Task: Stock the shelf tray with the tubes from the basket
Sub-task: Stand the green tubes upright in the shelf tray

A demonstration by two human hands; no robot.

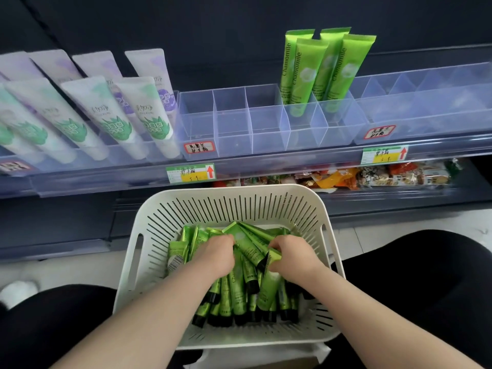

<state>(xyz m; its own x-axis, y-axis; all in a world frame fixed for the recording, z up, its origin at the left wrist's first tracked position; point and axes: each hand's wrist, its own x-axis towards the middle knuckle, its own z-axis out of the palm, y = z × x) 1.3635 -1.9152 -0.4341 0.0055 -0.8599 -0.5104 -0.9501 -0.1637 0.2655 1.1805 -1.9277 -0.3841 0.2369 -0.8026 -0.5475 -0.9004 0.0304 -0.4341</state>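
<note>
Green tubes (pixel 239 291) gripped in curled fingers (pixel 278 245) of left hand (pixel 216 255) and right hand (pixel 291 255), both dug into heap. Heap lies in white slotted basket (pixel 159 222) on lap. Beyond, clear shelf tray (pixel 231 123): four standing tubes (pixel 306 73) upright in right-side compartments. Pale tubes (pixel 111 110) leaning further left.

White tubes (pixel 117 113) left; snack packets (pixel 346 178) lower shelf
</note>
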